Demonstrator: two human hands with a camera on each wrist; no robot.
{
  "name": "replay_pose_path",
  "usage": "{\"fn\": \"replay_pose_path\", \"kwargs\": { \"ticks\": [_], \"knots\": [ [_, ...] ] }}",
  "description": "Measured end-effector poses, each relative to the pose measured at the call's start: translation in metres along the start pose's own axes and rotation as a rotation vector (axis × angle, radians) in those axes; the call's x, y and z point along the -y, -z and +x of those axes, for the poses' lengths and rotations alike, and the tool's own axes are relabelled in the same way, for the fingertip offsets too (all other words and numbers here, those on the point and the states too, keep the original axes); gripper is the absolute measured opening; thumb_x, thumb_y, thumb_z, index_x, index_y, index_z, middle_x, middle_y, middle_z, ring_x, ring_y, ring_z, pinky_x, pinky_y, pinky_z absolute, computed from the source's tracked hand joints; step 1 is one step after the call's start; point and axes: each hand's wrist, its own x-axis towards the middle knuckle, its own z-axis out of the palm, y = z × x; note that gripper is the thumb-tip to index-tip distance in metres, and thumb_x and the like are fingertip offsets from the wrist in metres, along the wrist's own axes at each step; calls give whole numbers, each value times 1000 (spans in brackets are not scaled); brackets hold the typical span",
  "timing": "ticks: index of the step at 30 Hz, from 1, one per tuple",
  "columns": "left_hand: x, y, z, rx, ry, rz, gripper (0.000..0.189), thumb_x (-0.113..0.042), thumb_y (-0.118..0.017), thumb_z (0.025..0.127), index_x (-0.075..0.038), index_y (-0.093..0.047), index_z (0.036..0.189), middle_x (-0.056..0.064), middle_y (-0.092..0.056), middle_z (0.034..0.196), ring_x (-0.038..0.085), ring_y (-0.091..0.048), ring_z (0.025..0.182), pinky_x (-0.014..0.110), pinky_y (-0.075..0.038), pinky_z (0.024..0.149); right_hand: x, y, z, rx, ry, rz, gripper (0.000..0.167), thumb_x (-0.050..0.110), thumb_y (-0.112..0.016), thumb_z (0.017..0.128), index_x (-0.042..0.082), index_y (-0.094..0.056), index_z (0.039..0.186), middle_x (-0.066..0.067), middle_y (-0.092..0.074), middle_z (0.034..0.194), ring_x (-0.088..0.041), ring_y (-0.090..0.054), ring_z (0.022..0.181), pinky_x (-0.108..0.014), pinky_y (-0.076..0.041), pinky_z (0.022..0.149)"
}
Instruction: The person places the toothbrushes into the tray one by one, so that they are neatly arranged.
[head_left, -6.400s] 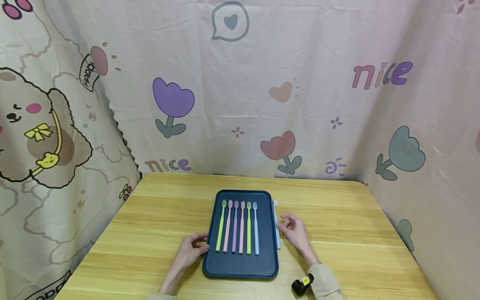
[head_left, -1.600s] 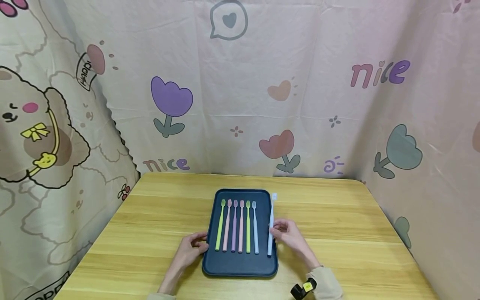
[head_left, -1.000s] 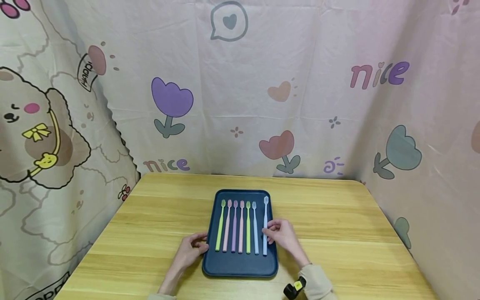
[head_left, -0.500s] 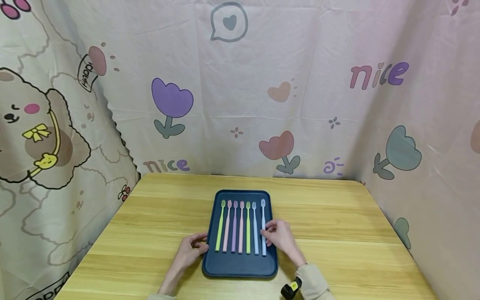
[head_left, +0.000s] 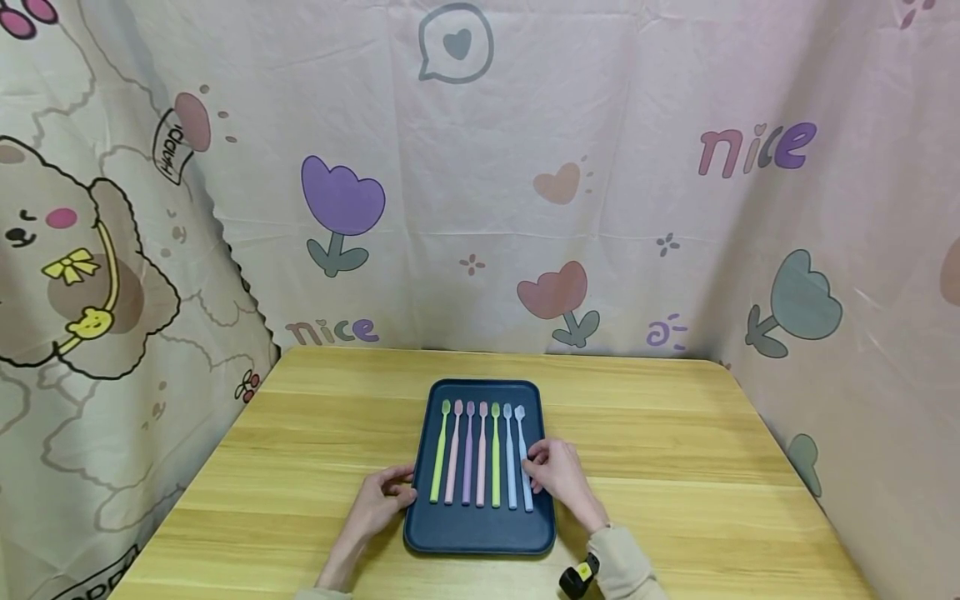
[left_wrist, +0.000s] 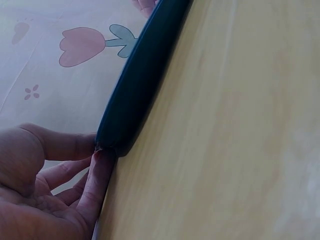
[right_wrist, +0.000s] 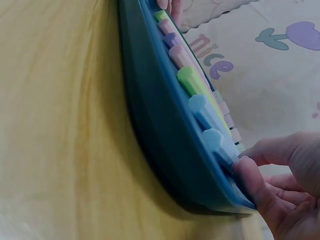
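A dark blue tray (head_left: 480,533) on the table bears a row of toothbrushes in green, pink, purple and light blue. My right hand (head_left: 561,475) pinches the rightmost light blue toothbrush (head_left: 521,433) along its handle, between thumb and fingers. This brush slants a little, its head close beside the other light blue toothbrush (head_left: 511,458) while the handle ends lie farther apart. At the tray's left edge my left hand (head_left: 381,500) holds the rim with thumb and forefinger. In the right wrist view the handle ends line up by the tray wall (right_wrist: 165,145).
The wooden table (head_left: 675,450) spreads around the tray. Behind it hangs a printed curtain (head_left: 465,167), with another curtain side (head_left: 90,292) at the left. A black device with a yellow label (head_left: 579,575) is strapped at my right wrist.
My right hand has brought the light blue toothbrush from the table right of the tray over its rim and into the row. Lately its head has swung left. The left hand has stayed put.
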Motion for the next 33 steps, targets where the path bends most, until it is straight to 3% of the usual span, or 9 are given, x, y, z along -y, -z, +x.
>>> {"fn": "replay_pose_path", "kwargs": {
  "ticks": [16,25,33],
  "knots": [
    [2,0,1,-11,9,11,41,9,-70,83,10,-64,124,22,-70,112,12,-58,78,18,-46,66,-1,-2,-1,-22,18,-3,15,3,-74,86,-9,-68,93,-8,-66,66,-4,-57,42,-23,-50,42],
    [0,1,-1,3,17,7,42,9,-69,84,10,-64,125,22,-70,112,11,-59,79,19,-47,67,1,-4,0,-77,12,-66,19,6,-75,86,-9,-69,96,-6,-64,65,-4,-56,40,-22,-48,40],
    [1,0,0,-3,0,6,41,10,-69,83,11,-64,124,22,-70,112,12,-59,79,19,-47,67,0,-6,-1,-78,3,-85,20,11,-76,87,-7,-69,95,-4,-63,63,-4,-53,39,-23,-46,39]
  ]
}}
